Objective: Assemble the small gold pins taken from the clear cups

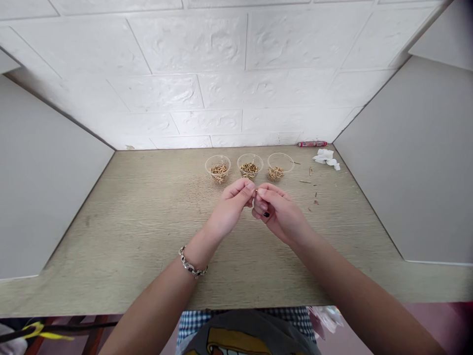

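My left hand (234, 202) and my right hand (275, 209) meet above the middle of the wooden table (129, 222), fingertips pinched together on a tiny piece that I cannot make out. The left wrist wears a chain bracelet (192, 266). Just beyond the hands stand three clear plastic cups in a row, the left cup (218, 168), the middle cup (250, 165) and the right cup (280, 165), each holding several small golden metal parts.
A few loose small parts (310, 182) lie to the right of the cups. A crumpled white tissue (326, 158) and a red pen (312, 144) lie at the back right. Grey panels wall in both sides; a white brick wall stands behind.
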{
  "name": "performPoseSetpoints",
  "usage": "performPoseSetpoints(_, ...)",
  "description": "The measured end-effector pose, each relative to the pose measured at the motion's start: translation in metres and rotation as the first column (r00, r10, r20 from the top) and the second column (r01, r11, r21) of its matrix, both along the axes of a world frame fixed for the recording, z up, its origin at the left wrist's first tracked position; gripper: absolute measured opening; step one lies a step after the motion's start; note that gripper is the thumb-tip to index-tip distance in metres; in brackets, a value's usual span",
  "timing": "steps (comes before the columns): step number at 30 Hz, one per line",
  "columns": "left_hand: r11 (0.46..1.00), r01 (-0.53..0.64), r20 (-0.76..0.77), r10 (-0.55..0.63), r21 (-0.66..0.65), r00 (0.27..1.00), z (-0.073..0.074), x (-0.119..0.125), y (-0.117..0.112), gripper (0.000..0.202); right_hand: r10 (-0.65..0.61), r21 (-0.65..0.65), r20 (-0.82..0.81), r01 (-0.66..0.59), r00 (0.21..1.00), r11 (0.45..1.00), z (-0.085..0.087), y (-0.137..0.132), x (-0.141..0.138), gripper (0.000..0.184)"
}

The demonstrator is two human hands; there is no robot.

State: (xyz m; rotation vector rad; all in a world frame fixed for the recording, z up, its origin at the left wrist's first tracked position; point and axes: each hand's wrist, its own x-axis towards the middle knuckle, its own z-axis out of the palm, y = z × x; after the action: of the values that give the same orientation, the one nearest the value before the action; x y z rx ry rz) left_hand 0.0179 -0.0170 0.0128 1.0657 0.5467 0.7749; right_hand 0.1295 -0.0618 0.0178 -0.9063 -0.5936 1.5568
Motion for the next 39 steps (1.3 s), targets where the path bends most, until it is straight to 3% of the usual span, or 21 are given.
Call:
performPoseSetpoints(5,0.998,0.003,0.041,0.000,-0.069,0.999,0.003,0.001,-0.002,0.026,0.000,0.038,0.043,-0.002,0.999,0.999,-0.001,0.000,0.000,0.020)
performPoseSetpoints(15,0.998,0.005,0.017,-0.004,-0.067,1.000,0.003,0.001,-0.002,0.027,-0.025,0.055,0.136,0.018,0.990,0.998,-0.003,0.000,-0.001,0.020)
performPoseSetpoints(17,1.000,-0.010,-0.017,0.009,-0.020,1.000,0.002,0.001,-0.001,0.028,-0.037,0.062,0.181,0.026,0.983,0.998,-0.005,0.001,0.000,0.020)
performPoseSetpoints(20,0.987,-0.050,-0.143,0.071,0.151,0.987,0.000,0.000,0.003,0.029,-0.049,0.123,0.302,0.012,0.952,0.992,-0.009,0.003,0.005,0.019)
performPoseSetpoints(23,0.943,-0.052,-0.266,0.145,0.330,0.953,0.002,-0.003,0.006,0.029,-0.081,0.211,0.517,-0.036,0.852,0.977,-0.008,0.004,0.011,0.019)
performPoseSetpoints(26,0.900,-0.039,-0.314,0.192,0.435,0.930,0.005,-0.006,0.007,0.029,-0.189,0.304,0.719,-0.058,0.669,0.951,-0.004,0.002,0.012,0.020)
performPoseSetpoints(29,0.878,-0.034,-0.346,0.223,0.478,0.911,0.006,-0.007,0.007,0.029,-0.326,0.406,0.815,-0.071,0.479,0.911,-0.001,-0.001,0.010,0.020)
performPoseSetpoints(32,0.872,-0.032,-0.358,0.234,0.488,0.904,0.005,-0.006,0.006,0.027,-0.416,0.476,0.836,-0.093,0.357,0.875,-0.001,-0.002,0.007,0.020)
performPoseSetpoints(36,0.876,-0.041,-0.338,0.228,0.481,0.913,0.004,-0.005,0.005,0.027,-0.464,0.515,0.824,-0.091,0.325,0.852,-0.001,-0.003,0.005,0.019)
performPoseSetpoints(39,0.884,-0.049,-0.309,0.213,0.464,0.927,0.006,-0.005,0.005,0.028,-0.421,0.480,0.810,-0.050,0.409,0.876,-0.002,-0.004,0.005,0.019)
